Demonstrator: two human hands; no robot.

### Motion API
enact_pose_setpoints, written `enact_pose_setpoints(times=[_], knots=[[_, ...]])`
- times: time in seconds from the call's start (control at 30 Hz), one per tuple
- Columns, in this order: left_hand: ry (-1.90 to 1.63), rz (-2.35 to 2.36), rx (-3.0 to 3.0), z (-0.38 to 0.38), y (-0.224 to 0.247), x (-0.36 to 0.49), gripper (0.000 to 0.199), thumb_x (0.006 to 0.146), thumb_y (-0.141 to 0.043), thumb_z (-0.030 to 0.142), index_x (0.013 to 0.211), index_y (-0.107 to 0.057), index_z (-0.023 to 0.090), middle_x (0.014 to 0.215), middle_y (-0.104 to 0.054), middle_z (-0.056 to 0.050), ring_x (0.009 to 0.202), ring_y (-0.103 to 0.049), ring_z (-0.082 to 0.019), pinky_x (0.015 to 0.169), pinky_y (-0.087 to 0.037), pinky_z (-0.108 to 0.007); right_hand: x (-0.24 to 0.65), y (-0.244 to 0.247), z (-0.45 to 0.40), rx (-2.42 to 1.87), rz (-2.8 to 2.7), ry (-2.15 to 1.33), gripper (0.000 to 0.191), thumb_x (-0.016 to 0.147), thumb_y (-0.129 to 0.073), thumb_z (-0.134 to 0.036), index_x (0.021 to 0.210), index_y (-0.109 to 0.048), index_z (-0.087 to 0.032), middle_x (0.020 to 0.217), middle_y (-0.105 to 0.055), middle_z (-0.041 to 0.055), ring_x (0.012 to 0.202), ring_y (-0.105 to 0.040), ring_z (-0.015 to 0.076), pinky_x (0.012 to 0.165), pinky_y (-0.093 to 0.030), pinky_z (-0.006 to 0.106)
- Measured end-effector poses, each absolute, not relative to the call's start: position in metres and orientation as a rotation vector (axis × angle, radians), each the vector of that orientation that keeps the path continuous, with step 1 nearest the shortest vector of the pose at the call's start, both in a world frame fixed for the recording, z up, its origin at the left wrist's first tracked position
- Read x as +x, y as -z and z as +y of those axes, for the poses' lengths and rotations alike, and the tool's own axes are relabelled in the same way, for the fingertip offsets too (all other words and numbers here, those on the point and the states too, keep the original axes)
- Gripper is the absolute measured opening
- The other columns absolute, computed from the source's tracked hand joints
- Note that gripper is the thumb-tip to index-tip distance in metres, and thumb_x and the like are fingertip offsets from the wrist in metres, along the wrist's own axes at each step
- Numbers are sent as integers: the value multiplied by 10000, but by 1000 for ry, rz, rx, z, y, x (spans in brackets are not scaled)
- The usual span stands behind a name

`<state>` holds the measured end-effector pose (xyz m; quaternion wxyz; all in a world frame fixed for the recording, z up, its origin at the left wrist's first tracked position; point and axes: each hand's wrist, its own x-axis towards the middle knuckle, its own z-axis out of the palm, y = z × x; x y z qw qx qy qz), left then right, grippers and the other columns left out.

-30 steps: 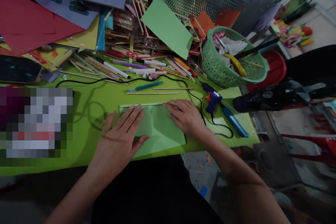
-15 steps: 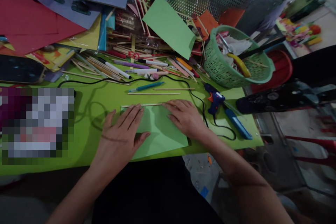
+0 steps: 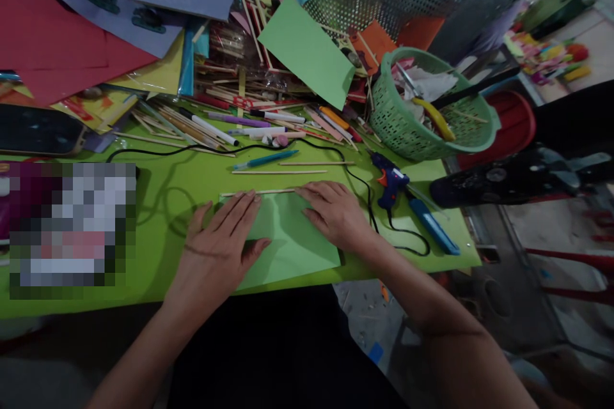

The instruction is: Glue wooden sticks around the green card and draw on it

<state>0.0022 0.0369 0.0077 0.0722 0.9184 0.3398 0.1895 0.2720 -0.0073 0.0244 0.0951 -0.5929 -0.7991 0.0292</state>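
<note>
left hand (image 3: pixel 211 259): grip flat, thumb spread | right hand (image 3: pixel 336 214): fingers bent, can't tell if pinching | both on stick (image 3: pixel 278 191), green sheet (image 3: pixel 292 243) 12 o'clock edge, likely stops rolling | glue gun (image 3: pixel 392 186) 2 o'clock

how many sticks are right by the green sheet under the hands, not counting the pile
3: one stick along the far edge of the sheet, partly under both hands; two sticks on the table just beyond. Hands could hide others.

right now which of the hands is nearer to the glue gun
Right: the right hand lies to the left of the glue gun; the left hand is farther left, beyond the right one.
</note>
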Motion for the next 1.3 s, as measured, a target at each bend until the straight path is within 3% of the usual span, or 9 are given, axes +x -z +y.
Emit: enact_pose_setpoints(times=[0.17,0.37,0.53,0.7,0.8,1.1,1.3], knots=[[-631,1052,2801,37,-7,-2,606,1059,-521,381,1616,-365,201,1592,-519,-121,1424,-542,-339,1207,-311,-557,284,-25,-14,-1657,-2250,31,416,1051,-504,-295,1436,-620,-188,1328,-710,141,1211,-640,286,1024,-505,462],[-729,1154,2718,43,-3,-8,510,1073,-472,389,1553,-459,217,1528,-593,-123,1401,-570,-327,1185,-365,-544,309,-30,-19,-1680,-1862,237,282,1016,-562,-287,1250,-716,-260,1137,-765,82,1078,-685,263,936,-522,435],[-898,1213,2608,47,-3,-11,378,1055,-500,342,1396,-622,236,1445,-667,-110,1366,-608,-316,1177,-406,-548,316,-33,-16,-1563,-1768,290,181,1014,-573,-243,1111,-725,-233,1032,-775,73,993,-693,237,879,-528,394],[-1145,1311,2418,41,-9,-14,259,1038,-523,310,1141,-742,219,1220,-781,-86,1164,-721,-261,1062,-516,-465,318,-34,-16,-1559,-1765,227,175,1010,-561,-251,1066,-725,-237,1022,-785,69,979,-699,239,880,-525,405],[-1104,1261,2391,33,-10,-17,266,1041,-510,335,1076,-756,240,1160,-800,-53,1079,-747,-229,1033,-534,-430,319,-31,-16,-1575,-1781,200,176,1003,-560,-259,1055,-727,-243,1029,-793,68,979,-703,245,891,-519,414],[-621,1231,2587,-1,-7,-28,393,1070,-438,400,1318,-710,262,1421,-684,-69,1349,-629,-270,1233,-332,-565,320,-28,-17,-1538,-1827,188,180,996,-562,-264,1049,-730,-228,1026,-793,83,984,-702,264,895,-517,427],[-600,1246,2677,-11,-7,-23,385,1061,-454,367,1347,-694,272,1448,-662,-77,1342,-631,-290,1212,-331,-589,319,-30,-19,-1557,-1801,167,183,990,-560,-265,1040,-731,-224,1013,-783,90,983,-694,268,898,-515,429]])
